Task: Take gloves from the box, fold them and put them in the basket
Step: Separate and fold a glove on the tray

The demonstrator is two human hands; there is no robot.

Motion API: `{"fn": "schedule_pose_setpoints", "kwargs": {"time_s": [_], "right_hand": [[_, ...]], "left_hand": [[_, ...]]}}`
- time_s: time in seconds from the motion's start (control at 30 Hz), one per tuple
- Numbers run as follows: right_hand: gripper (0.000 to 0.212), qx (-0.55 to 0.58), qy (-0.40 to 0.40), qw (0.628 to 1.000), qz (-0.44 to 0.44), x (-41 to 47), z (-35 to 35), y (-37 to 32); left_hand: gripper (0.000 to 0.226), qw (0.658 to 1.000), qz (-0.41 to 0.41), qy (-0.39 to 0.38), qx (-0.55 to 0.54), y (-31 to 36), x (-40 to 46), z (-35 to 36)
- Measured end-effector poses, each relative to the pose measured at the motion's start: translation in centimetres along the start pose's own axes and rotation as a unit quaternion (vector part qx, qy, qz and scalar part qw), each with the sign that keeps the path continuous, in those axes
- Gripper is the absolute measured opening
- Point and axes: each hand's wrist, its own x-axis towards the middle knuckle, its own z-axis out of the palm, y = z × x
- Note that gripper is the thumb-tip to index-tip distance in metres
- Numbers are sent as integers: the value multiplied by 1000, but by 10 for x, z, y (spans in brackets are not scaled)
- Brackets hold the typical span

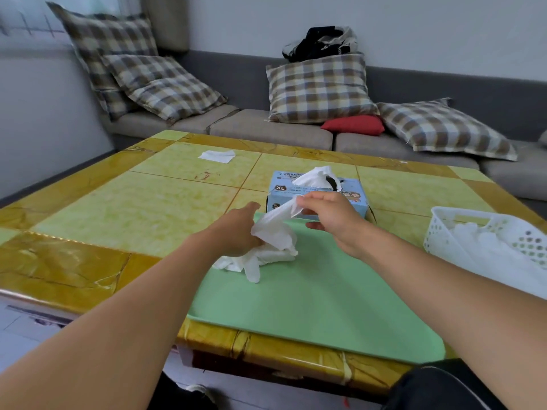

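The right hand (328,214) pinches one end of a white glove (273,229) between thumb and fingertips, lifted above the green mat (319,291). The left hand (236,232) grips the lower part of the same glove in curled fingers, close to the mat. Between the two hands the glove stretches on a slant, its long axis running from the upper right down to the lower left. Its loose remainder lies crumpled on the mat under the left hand, with one finger of it pointing toward the person.

Just behind the hands stands one blue glove box (316,193), marked XL, with a single white glove (315,176) sticking up out of the top opening. To the right, well apart from the box, sits one white perforated basket (461,229) holding a pile of white gloves; I cannot count them.

One white sheet (217,155) lies flat on the far part of the yellow table (133,208). Beyond it, a grey sofa (266,128) carries four checked cushions and one red one.
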Motion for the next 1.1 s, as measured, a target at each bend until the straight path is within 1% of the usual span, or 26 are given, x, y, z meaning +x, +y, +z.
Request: {"fn": "schedule_pose_setpoints", "kwargs": {"time_s": [0.03,0.07,0.1,0.13,0.2,0.3,0.37,0.47,0.57,0.63,0.67,0.7,0.73,0.8,0.83,0.87,0.9,0.93,0.97,1.0,1.03,1.1], "right_hand": [[16,46,-6,999,16,-3,-3,-3],[12,84,-9,996,27,-5,-6,-6],[12,111,-5,993,34,-8,-10,-8],[12,133,4,990,38,-10,-14,-8],[13,149,27,988,41,-13,-22,-11],[14,170,62,983,21,-19,-31,-16],[16,200,79,977,0,-23,-38,-22],[19,234,105,966,-31,-31,-49,-33],[14,258,159,950,-76,-38,-65,-50],[10,282,205,931,-110,-45,-78,-63],[10,262,221,932,-120,-48,-83,-66],[12,213,219,945,-120,-51,-86,-68],[16,158,194,962,-109,-53,-86,-65],[20,87,108,988,-68,-53,-78,-52],[19,71,74,994,-45,-52,-72,-47],[16,68,53,996,-25,-53,-70,-43],[19,74,33,997,-12,-54,-68,-41],[31,84,16,996,-5,-54,-68,-40],[49,89,3,996,-4,-55,-71,-40],[62,83,-11,996,-8,-55,-72,-39],[69,69,-23,997,-13,-57,-73,-38],[66,54,-28,998,-22,-60,-73,-36]], "left_hand": [[61,1000,0,0,-1,-2,0,0],[42,1000,3,2,1,-4,-1,0],[26,1000,9,4,3,-4,-2,0],[17,1000,17,3,4,-4,-4,-1],[13,999,30,-2,11,-3,-6,-1],[15,999,35,-8,26,-4,-4,0],[18,999,32,1,22,-6,-3,0],[12,999,29,2,25,-6,-3,0],[11,998,20,5,53,-8,-2,-2],[19,999,6,8,48,-13,0,-3],[19,999,-1,-4,43,-15,1,-4],[25,999,-8,-27,33,-15,2,-6],[43,997,-15,-60,35,-12,1,-9],[94,988,-25,-135,77,-2,-5,-21],[111,983,-16,-158,95,6,-12,-29],[119,983,5,-160,88,17,-16,-35],[120,987,28,-147,49,27,-21,-39],[118,990,54,-128,-11,40,-26,-39],[115,987,83,-111,-81,57,-30,-36],[110,977,106,-98,-157,72,-31,-30],[98,962,128,-85,-227,87,-30,-21],[55,933,156,-37,-322,113,-24,-5]]}}
